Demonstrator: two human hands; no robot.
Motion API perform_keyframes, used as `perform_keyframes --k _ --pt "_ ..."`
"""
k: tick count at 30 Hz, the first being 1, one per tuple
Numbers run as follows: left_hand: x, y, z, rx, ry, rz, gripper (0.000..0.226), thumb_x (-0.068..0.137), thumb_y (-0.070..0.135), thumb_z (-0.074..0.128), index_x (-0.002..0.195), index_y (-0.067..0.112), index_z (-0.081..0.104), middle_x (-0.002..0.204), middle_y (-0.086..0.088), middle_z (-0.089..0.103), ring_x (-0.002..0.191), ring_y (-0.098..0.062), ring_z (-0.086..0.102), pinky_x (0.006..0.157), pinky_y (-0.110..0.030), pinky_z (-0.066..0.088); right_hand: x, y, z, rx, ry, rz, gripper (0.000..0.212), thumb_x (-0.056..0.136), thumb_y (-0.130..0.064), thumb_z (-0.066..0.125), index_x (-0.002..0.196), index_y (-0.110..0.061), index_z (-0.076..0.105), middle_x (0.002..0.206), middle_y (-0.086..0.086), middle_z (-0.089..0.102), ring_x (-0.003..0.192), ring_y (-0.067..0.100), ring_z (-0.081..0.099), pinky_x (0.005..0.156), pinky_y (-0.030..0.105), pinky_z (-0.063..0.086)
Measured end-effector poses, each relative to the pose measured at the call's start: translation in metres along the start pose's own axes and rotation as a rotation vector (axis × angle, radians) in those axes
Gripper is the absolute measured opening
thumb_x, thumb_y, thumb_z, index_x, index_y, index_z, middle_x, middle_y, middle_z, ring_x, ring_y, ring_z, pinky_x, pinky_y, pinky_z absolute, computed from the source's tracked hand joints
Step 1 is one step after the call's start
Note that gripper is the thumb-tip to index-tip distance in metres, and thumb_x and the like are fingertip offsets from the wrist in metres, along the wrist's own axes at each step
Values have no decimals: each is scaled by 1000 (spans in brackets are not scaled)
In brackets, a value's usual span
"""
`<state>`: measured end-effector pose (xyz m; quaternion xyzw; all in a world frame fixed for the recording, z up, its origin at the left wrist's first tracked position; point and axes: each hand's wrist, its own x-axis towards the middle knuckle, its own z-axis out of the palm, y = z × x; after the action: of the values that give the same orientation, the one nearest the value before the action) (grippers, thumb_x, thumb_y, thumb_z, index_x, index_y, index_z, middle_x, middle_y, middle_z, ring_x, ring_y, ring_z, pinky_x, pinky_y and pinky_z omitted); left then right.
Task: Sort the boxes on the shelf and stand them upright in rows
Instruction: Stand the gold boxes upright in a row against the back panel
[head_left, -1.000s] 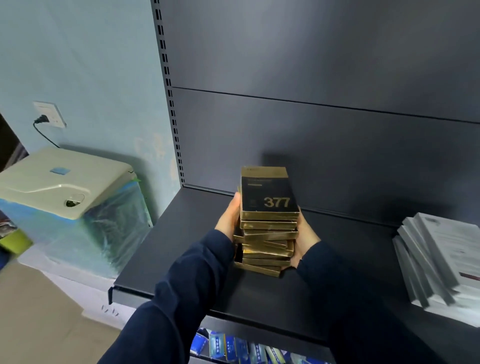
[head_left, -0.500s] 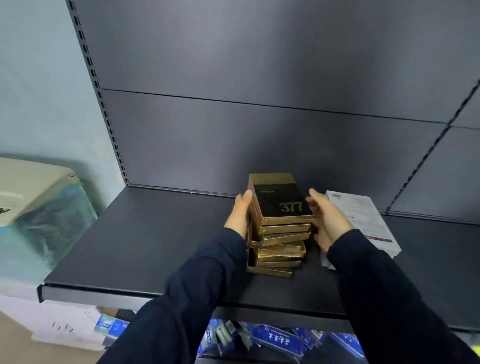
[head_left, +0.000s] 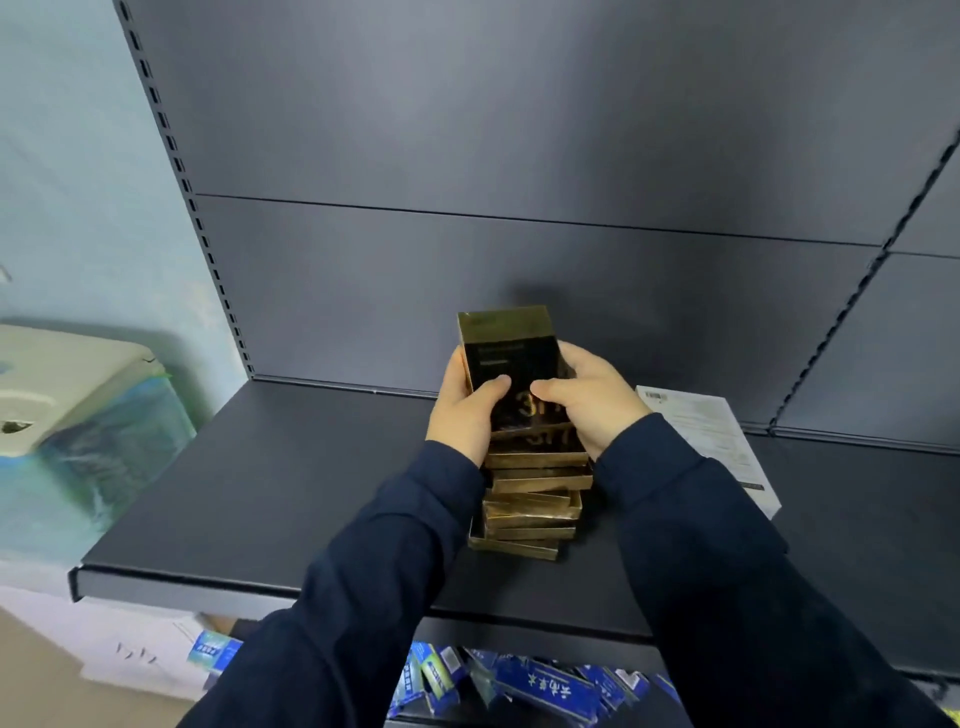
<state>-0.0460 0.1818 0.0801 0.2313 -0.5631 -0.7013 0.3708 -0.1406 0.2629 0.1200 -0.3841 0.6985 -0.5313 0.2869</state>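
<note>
A stack of several gold-edged black boxes (head_left: 532, 499) lies flat near the middle of the dark shelf (head_left: 270, 493). The top box (head_left: 506, 343), black-faced with gold digits, is tilted up off the stack. My left hand (head_left: 465, 410) grips its left side with the thumb on the face. My right hand (head_left: 592, 397) holds its right side, thumb also on the face, partly hiding the digits.
A white box or leaflet pile (head_left: 711, 441) lies flat on the shelf to the right of the stack. Blue packets (head_left: 524, 686) fill the shelf below. A pale appliance wrapped in plastic (head_left: 67, 415) stands left of the shelving. The shelf's back panel (head_left: 519, 156) rises behind.
Both hands moved from the stack's sides up onto the top box, which has lifted and tilted. The view swung right, then back slightly left.
</note>
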Motion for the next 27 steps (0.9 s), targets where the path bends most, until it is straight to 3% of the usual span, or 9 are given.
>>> perform_keyframes --k 3,5,8,10,12,14,20,23,27 --pt "4 15 -10 9 36 132 29 93 -2 45 119 11 47 97 3 63 78 4 66 67 -16 54 7 -5 9 27 -35 -63 34 91 2 51 114 -24 57 119 2 64 114 19 59 99 37 48" --pt "10 23 -25 -13 49 142 23 94 1 45 113 12 51 100 -4 64 80 -7 67 70 -27 57 14 -11 9 -114 -55 -33 42 93 -8 54 134 -16 46 133 1 54 124 20 51 92 25 48" --pt "25 25 -57 -68 136 107 18 94 8 50 110 15 55 103 -10 64 84 -22 65 75 -41 55 25 -10 5 -699 13 208 82 86 -53 59 148 -13 24 150 12 33 134 32 37 104 41 42" --pt "34 22 -74 -141 164 78 16 94 8 50 109 12 54 95 -8 65 77 -19 65 73 -39 55 29 -9 7 -919 12 346 93 77 -67 59 144 -9 28 143 17 39 127 35 43 100 43 42" --pt "42 17 -86 -187 167 47 15 94 7 49 108 11 53 91 -7 64 73 -17 65 73 -37 55 33 -8 12 -861 -20 375 81 76 -62 64 131 -7 43 111 10 56 100 26 55 83 36 45" --pt "50 10 -94 -217 143 12 14 94 6 50 106 11 54 91 -8 64 74 -18 65 72 -37 56 38 -11 12 -824 -21 381 68 76 -55 69 119 -5 51 91 4 56 83 19 54 75 32 41" --pt "78 8 -122 -193 -4 -57 14 94 11 50 107 16 54 96 -5 64 75 -16 63 68 -34 55 42 -29 4 -761 84 557 77 67 -51 78 121 -3 53 112 11 63 101 28 60 88 37 49" --pt "92 5 -146 -114 -65 -43 12 96 20 47 99 28 57 95 0 65 80 -17 63 77 -41 53 40 -47 10 -582 286 422 53 80 -33 74 116 0 54 113 11 61 95 26 59 85 35 47" --pt "107 -4 -189 -65 -61 -39 18 98 23 43 109 24 57 98 0 64 84 -15 63 86 -43 51 59 -72 64 -438 404 162 32 86 -25 68 104 -5 51 101 7 62 92 25 59 82 36 47"
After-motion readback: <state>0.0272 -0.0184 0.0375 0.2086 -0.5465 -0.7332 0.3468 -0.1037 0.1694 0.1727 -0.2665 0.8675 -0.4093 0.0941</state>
